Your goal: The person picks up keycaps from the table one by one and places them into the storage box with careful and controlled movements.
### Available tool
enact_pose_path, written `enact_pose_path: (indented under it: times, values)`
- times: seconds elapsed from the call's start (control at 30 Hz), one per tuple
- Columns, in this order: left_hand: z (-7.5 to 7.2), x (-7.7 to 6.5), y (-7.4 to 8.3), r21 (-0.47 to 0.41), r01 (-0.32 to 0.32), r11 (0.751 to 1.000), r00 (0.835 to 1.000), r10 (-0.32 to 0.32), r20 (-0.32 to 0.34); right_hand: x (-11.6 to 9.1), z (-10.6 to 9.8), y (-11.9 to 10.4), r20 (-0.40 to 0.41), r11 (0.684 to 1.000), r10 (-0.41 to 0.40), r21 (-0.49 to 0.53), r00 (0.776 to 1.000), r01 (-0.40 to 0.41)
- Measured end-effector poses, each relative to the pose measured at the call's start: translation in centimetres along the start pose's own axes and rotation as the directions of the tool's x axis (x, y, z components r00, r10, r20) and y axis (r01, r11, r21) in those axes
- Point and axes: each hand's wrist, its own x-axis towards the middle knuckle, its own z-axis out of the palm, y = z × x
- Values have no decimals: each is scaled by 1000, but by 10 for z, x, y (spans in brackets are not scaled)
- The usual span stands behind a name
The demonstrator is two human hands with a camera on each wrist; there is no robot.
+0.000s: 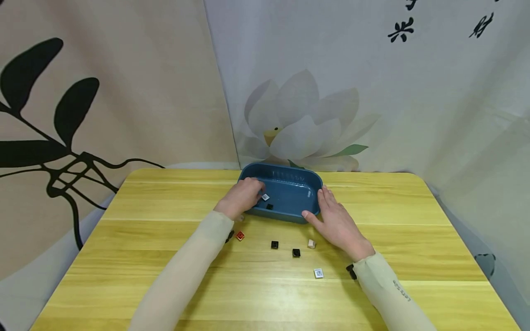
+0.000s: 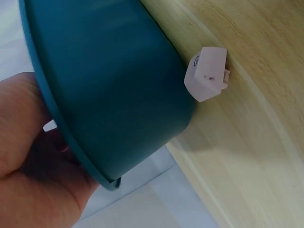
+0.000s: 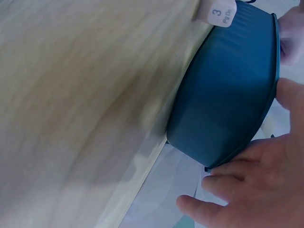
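A blue tray (image 1: pixel 285 217) stands at the back of the table. My left hand (image 1: pixel 244 196) reaches over its left rim with bent fingers. A white keycap (image 1: pixel 265 196) shows at those fingertips; in the left wrist view only a sliver of white (image 2: pixel 49 126) appears between thumb and fingers. Inside the tray lies a black keycap (image 1: pixel 269 207). My right hand (image 1: pixel 337 223) rests against the tray's right end, fingers extended along the side and thumb at the front rim. Beside the tray, under my left wrist, sits a pale keycap (image 2: pixel 207 75).
In front of the tray lie a red keycap (image 1: pixel 240 236), a black keycap (image 1: pixel 274 245), another black keycap (image 1: pixel 296 253), a white keycap marked 3 and PgDn (image 3: pixel 219 13) and a flat white keycap (image 1: pixel 318 273). A printed curtain (image 1: pixel 174 92) hangs behind the table (image 1: pixel 149 257).
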Motion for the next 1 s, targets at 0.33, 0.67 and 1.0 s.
enact_pose_path:
  times: [0.33,0.67,1.0]
  values:
    - [-9,-20,-1,8,-17,1000,993,18,-121,1,1,0,0,1000,-6,-10,1000,6]
    - [-14,-45,0,64,-79,995,963,92,-253,0,1,1,-12,1000,-12,-9,1000,12]
    - [-11,-78,-2,41,-120,992,939,127,-321,0,2,2,-13,1000,-16,-6,1000,16]
